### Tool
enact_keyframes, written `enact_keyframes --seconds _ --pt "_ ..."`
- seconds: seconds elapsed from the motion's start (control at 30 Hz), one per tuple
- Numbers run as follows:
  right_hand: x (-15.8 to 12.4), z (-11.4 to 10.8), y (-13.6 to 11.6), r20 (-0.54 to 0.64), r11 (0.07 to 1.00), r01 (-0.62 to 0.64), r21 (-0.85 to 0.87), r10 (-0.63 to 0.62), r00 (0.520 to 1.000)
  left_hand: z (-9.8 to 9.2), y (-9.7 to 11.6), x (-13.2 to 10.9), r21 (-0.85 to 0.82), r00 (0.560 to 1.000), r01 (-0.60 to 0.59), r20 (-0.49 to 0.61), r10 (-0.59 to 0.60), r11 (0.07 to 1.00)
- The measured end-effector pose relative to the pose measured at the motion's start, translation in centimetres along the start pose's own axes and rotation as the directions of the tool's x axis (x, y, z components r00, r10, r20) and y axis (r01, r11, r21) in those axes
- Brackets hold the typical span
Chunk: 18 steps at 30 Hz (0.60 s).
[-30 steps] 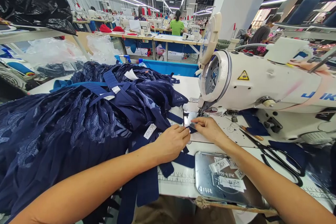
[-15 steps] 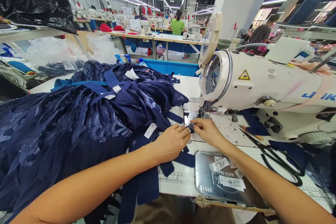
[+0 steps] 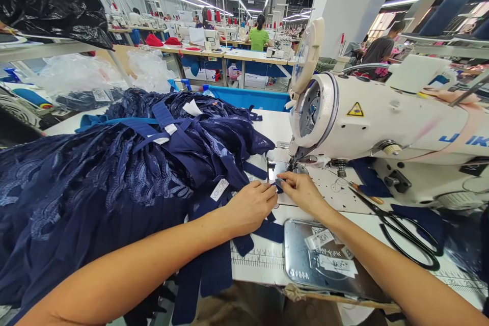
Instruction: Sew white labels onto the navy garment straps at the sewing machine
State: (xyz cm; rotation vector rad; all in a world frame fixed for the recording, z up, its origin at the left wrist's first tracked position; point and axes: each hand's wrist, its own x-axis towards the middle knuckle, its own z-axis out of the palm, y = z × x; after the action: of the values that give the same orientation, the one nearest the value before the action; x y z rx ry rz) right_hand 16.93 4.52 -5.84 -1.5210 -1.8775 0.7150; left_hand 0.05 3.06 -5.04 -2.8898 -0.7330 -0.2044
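My left hand (image 3: 252, 208) has its fingers closed on the edge of navy fabric just in front of the sewing machine (image 3: 385, 112). Close to its right, my right hand (image 3: 301, 188) pinches a small dark piece at the end of that fabric, near the needle area. A large heap of navy lace garments (image 3: 145, 163) lies to the left, with straps hanging over the table's front edge. A white printed label (image 3: 219, 189) rests on the heap beside my left hand.
A metal tray (image 3: 296, 260) with loose labels (image 3: 336, 265) sits below my right forearm. Black scissors (image 3: 408, 234) and a wooden-handled tool (image 3: 372, 196) lie to the right. Behind are a blue cloth bin (image 3: 248, 98), worktables and a person in green (image 3: 259, 38).
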Motion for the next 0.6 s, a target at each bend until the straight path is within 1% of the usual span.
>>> enact_keyframes --seconds 0.1,0.2,0.3,0.4,0.5,0.6 --pt "-0.2 -0.2 -0.2 0.018 0.999 0.027 -0.046 -0.026 1.000 0.0 0.0 0.0 0.008 1.000 0.000 0.000 0.000 1.000" --pt "-0.4 -0.4 -0.1 0.034 1.000 0.022 -0.020 -0.021 0.999 0.0 0.0 0.0 0.012 1.000 -0.006 -0.002 0.006 1.000" --pt "-0.7 -0.5 0.1 0.003 1.000 0.026 0.010 -0.026 1.000 0.0 0.0 -0.1 0.009 1.000 -0.010 -0.002 0.010 1.000" --pt "-0.8 -0.5 0.2 -0.021 0.999 0.048 -0.001 -0.048 0.999 -0.1 0.0 -0.1 0.005 1.000 -0.006 -0.003 0.006 1.000" --pt "-0.9 -0.3 0.2 -0.020 0.995 0.083 -0.061 -0.084 0.996 -0.2 0.0 -0.1 -0.008 1.000 0.001 -0.010 -0.001 1.000" --pt "-1.2 -0.1 0.1 -0.017 0.973 0.126 -0.193 -0.131 0.991 -0.1 0.0 0.0 -0.013 1.000 0.002 -0.011 -0.002 1.000"
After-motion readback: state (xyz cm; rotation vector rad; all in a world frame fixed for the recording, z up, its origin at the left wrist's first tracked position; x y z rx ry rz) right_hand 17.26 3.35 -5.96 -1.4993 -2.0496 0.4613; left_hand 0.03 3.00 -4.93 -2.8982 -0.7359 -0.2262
